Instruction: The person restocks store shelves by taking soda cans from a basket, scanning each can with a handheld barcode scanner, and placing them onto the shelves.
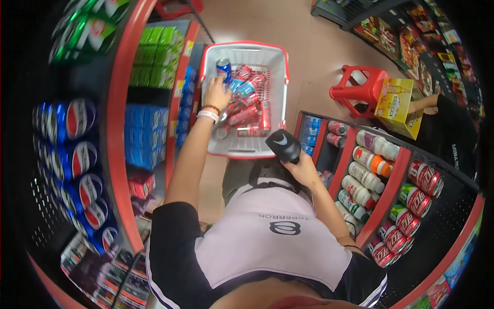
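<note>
My left hand (218,95) reaches into the white plastic basket (213,144) with a red rim. Its fingers are closed on the lower end of a blue drink can (223,67) at the basket's far left corner. Red cans (243,115) and light blue cans (246,88) lie jumbled on the basket floor, several on their sides. Outside the basket's near right corner, my right hand (302,169) is closed around the lower end of a black object (284,145) with a white swoosh. What kind of object it is, I cannot make out.
Shelves of blue cans (82,165) and green packs (154,56) line the left. A low shelf with bottles (365,175) and red cans (396,239) stands at right. Beyond it are a red stool (355,87) and another person's hand (424,104) at a yellow box (395,108).
</note>
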`<state>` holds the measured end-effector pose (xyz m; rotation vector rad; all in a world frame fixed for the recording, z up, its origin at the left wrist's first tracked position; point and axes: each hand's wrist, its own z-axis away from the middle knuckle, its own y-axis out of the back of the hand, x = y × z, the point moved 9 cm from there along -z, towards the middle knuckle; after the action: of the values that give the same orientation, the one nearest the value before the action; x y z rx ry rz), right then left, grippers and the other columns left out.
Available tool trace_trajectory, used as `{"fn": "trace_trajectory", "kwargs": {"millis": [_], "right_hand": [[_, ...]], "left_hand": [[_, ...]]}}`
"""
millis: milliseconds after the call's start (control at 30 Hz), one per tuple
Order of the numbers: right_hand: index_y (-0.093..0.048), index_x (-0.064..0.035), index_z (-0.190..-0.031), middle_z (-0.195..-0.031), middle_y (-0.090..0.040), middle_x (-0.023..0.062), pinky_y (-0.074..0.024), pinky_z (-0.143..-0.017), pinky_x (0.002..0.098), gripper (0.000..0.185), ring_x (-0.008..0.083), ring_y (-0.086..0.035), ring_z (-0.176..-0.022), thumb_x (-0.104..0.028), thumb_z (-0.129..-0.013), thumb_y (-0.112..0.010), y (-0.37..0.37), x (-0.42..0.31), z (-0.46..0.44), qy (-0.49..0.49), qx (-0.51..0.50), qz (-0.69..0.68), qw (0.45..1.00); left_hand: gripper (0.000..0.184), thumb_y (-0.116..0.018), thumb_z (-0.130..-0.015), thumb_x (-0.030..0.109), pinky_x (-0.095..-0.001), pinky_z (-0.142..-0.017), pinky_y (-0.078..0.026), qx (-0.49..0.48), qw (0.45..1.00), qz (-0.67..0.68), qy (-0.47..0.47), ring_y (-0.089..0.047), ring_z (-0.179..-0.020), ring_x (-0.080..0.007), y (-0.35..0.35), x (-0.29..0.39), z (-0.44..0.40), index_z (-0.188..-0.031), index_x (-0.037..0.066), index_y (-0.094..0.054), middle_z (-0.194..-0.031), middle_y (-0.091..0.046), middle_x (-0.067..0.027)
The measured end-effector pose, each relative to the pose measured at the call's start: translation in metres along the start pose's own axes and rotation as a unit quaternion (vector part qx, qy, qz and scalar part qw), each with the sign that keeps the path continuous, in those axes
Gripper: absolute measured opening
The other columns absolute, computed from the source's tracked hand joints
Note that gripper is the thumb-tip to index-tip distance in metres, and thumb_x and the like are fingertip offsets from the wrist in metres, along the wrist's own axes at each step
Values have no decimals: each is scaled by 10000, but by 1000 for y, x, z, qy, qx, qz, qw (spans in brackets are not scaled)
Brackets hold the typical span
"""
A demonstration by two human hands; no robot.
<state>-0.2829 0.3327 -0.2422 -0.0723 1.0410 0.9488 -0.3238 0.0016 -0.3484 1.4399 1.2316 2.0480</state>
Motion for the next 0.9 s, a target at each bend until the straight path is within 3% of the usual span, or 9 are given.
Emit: {"fn": "trace_trajectory", "kwargs": {"millis": [133, 200, 333, 467, 567, 633, 767, 900], "right_hand": [[-568, 9, -1153, -1000, -673, 224, -491, -848, 373, 443, 332, -655, -994, -151, -766, -715, 29, 23, -12, -90, 40, -10, 995], [-572, 9, -1157, -992, -673, 224, -495, -850, 376, 462, 334, -658, -982, -151, -749, -719, 40, 26, -13, -104, 72, -25, 992], [-562, -4, -1189, -1046, -658, 234, -486, -879, 383, 502, 362, -635, -1015, -175, -746, -725, 46, 49, -13, -120, 105, -64, 985], [-554, -6, -1212, -1084, -649, 234, -468, -912, 385, 527, 359, -619, -1052, -180, -745, -725, 42, 63, -16, -181, 60, -59, 980], [-546, -8, -1225, -1091, -649, 230, -461, -924, 387, 538, 359, -613, -1065, -187, -749, -722, 43, 65, -21, -174, 64, -86, 979], [-542, -8, -1228, -1094, -648, 230, -460, -926, 387, 542, 359, -612, -1067, -195, -751, -719, 45, 59, -21, -175, 71, -105, 976], [-540, -6, -1223, -1094, -644, 236, -462, -924, 397, 546, 368, -606, -1068, -237, -757, -706, 49, 51, -22, -194, 58, -68, 977], [-546, -5, -1207, -1080, -639, 250, -471, -902, 419, 540, 390, -600, -1050, -268, -760, -692, 41, 59, -23, -180, 52, -42, 981]], "left_hand": [[533, -642, -755, 192, -474, -959, -448, -57, 991, -116, 21, -530, -1129, -385, -66, -35, -88, -1267, 101, -524, -1249, -501, -209], [600, -680, -742, 204, -469, -980, -435, -114, 979, -137, 100, -503, -1154, -420, -86, -47, -108, -1302, 110, -486, -1321, -438, -240], [565, -691, -762, 223, -460, -1003, -417, -79, 966, -237, 64, -451, -1231, -385, -110, -54, -122, -1280, 105, -499, -1347, -426, -214], [579, -728, -731, 194, -452, -1010, -414, -19, 973, -230, 23, -425, -1240, -415, -124, -60, -119, -1228, 30, -481, -1343, -388, -281], [648, -742, -725, 216, -450, -999, -428, -12, 975, -220, 14, -445, -1221, -421, -134, -68, -118, -1264, 18, -442, -1350, -391, -266], [721, -770, -704, 221, -453, -982, -446, -115, 968, -219, 37, -468, -1197, -424, -149, -70, -112, -1310, 61, -413, -1353, -399, -245], [798, -818, -645, 202, -466, -953, -464, -144, 956, -235, 104, -493, -1163, -414, -146, -71, -90, -1331, 149, -415, -1304, -452, -221], [800, -816, -642, 213, -467, -944, -467, -170, 957, -208, 110, -512, -1131, -424, -143, -83, -70, -1328, 129, -415, -1273, -473, -215]]}}
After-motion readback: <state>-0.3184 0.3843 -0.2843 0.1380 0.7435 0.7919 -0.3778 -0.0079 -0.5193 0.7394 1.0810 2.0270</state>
